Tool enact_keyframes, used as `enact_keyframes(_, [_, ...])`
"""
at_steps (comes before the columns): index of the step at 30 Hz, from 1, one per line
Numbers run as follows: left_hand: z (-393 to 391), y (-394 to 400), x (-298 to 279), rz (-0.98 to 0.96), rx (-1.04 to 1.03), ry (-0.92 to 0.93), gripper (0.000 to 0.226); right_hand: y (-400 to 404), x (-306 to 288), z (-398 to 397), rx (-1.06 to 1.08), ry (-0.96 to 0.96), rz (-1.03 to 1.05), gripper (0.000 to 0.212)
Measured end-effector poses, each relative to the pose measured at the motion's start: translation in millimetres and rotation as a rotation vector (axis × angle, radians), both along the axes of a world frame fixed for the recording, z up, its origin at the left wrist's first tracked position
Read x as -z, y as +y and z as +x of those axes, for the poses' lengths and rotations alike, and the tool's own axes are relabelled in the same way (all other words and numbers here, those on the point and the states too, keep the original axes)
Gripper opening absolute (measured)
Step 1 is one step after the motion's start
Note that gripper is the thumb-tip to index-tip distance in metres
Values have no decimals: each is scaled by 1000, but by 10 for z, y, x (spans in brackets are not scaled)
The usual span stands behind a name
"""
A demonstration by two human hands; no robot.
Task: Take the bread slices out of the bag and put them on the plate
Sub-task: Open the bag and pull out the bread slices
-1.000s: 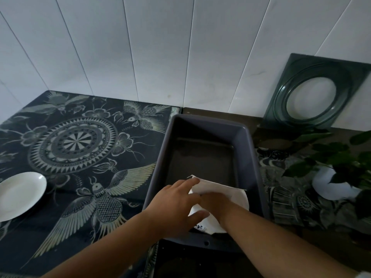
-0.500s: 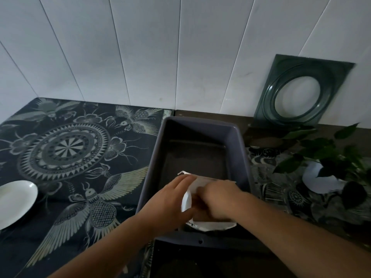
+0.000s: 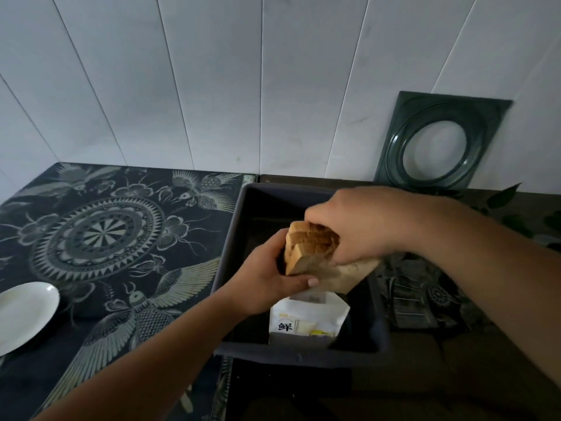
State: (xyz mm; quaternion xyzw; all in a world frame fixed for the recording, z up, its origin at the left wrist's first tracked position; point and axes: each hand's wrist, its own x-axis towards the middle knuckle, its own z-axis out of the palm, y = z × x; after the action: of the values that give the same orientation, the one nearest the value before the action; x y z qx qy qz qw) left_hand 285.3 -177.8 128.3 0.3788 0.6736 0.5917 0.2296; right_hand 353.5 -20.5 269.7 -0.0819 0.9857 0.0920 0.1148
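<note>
A stack of brown-crusted bread slices is held above the dark tray. My right hand grips the stack from above. My left hand holds its left side and underside, thumb at the mouth of the white bread bag. The bag stands upright at the tray's near end, its brownish top hanging under the slices. A white plate lies at the far left of the patterned cloth, partly cut off by the frame edge.
A dark cloth with bird and mandala patterns covers the table's left part. A green square frame with a round hole leans on the white wall. Plant leaves show at the right edge.
The bread slices, hidden in the bag before, have been lifted out and up by both hands. The bag now stands upright in the tray. The view has shifted rightward.
</note>
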Motion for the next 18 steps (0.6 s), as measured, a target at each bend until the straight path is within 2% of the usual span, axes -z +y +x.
enact_keyframes(2, [70,42,-91,86,-49,-54,37,32,-116,-3,15,-3,-29,35])
enact_keyframes(4, [142,55,-157,179,-68,-175,29,136,-167,38,82,23,-149,51])
enact_keyframes(8, [257,11,-203,260,-72,-442,23,340,65,365,352,223,-723,79])
enact_keyframes(10, [308,-34,-201,257,-70,-572,23,312,414,590,503,266,-1080,75])
enact_keyframes(13, [410,-112,-162,226,-46,-745,34,175,1015,858,648,197,-1636,61])
enact_keyframes(15, [495,-166,-105,185,-24,-813,44,36,1292,997,700,94,-1771,55])
enact_keyframes(18, [606,-255,5,111,-21,-843,48,-92,1480,1142,742,8,-1828,48])
